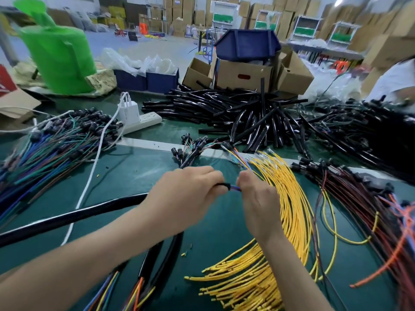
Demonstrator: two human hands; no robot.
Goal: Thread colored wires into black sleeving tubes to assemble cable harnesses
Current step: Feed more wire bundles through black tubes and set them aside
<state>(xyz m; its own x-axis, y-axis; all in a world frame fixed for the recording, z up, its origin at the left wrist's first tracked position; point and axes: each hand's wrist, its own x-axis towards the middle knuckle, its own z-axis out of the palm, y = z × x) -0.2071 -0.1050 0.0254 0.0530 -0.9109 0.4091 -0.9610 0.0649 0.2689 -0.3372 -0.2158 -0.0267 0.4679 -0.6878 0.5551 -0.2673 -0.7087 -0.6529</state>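
Two bare forearms come up from the bottom edge and meet at the middle of the view. Knuckles up, the left hand (pixel 186 194) curls its fingers round the end of a black sleeving tube (pixel 67 217), whose length runs off toward 8 o'clock across the counter (pixel 134 171). The right hand (pixel 258 198), just beside it, pinches a few blue and violet wires (pixel 235 188) at the tube's mouth; a short stretch of them shows in the narrow gap between the hands.

From 2 round to 5 o'clock of the hands a thick sheaf of yellow wires (pixel 292 198) curves under the right wrist. At 6 to 7 o'clock lie sleeved harnesses (pixel 157 265) with coloured ends poking out. Dark red and orange wires (pixel 370 209) lie at 3 o'clock, and a heap of blue, green and brown wires (pixel 56 142) at 9 to 10 o'clock, with a white cable (pixel 89 182) snaking between that heap and the hands.

A dark green mat covers the counter. At 12 o'clock sits a big pile of cut black tubes (pixel 224 108); at 11 o'clock, a white power strip (pixel 143 122) with a charger (pixel 129 108) plugged in. Behind the pile stands an open cardboard box (pixel 242 75) with a blue bin (pixel 247 43) on top, and far off at 10 o'clock a green roll (pixel 58 59). Stacked cartons (pixel 177 12) line the back of the room.
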